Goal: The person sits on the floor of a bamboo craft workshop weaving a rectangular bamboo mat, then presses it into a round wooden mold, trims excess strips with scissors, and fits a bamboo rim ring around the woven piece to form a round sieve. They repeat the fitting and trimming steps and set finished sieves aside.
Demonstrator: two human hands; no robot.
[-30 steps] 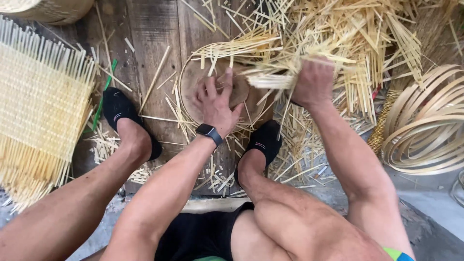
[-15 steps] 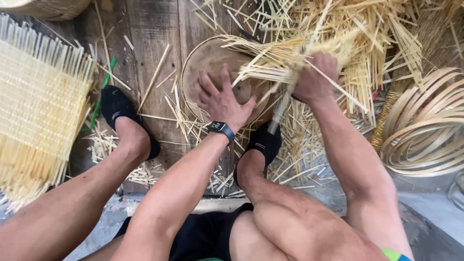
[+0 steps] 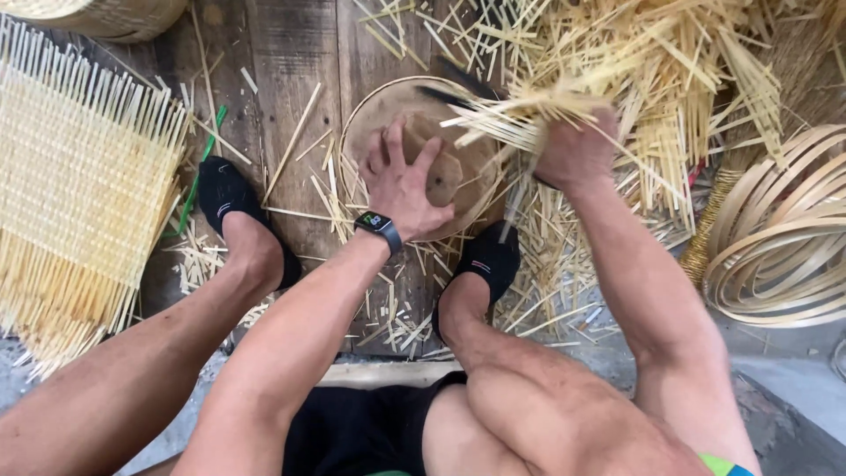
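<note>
The left hand (image 3: 404, 181) lies flat with fingers spread, pressing on a round woven mat (image 3: 414, 154) that sits on the plank floor (image 3: 282, 79) between the two black shoes (image 3: 225, 198). The mat lies under and just beyond this hand; its pale rim curves round the fingertips, and its middle is brownish. The right hand (image 3: 573, 154), just right of the mat, is clenched on a bundle of strips (image 3: 520, 119) that fans leftward over the mat's far edge. A dark blade (image 3: 454, 84) shows by the bundle; which hand bears it I cannot tell. A watch (image 3: 379, 225) sits on the left wrist. Farther left lies a square woven panel (image 3: 75, 185); to the right, coiled hoops (image 3: 775, 247); beyond, loose strips (image 3: 652, 53).
</note>
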